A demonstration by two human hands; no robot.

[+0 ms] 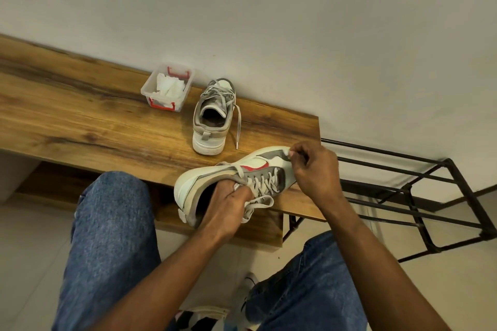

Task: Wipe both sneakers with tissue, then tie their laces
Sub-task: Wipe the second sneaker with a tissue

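Head view: person seated at a wooden bench [80, 115] set against a wall, denim-clad knees in the foreground. Near sneaker [231, 177] lies tipped on its side at the bench's front edge, toe pointing right. Left hand [228, 207] is curled closed around the collar and tongue area, steadying the shoe; loose lace loops hang just beside its knuckles. Right hand [314, 169] sits at the toe end, thumb and fingers pinched together on a small white scrap at the toe cap. It looks like tissue, though too little shows to be sure.

Second sneaker [212, 115] stands upright further back, heel toward the camera, laces untied, one end trailing on the wood. Clear plastic box [168, 87] with red clips sits just left of it, crumpled tissue inside. Black metal rack [416, 196] stands off the bench's right end.

Judgement: wiping of the first shoe is in hand, at the toe. Next move calls for drawing the pinched tissue across the toe cap while the left hand holds the shoe firm. Second sneaker and both laces are not yet done.
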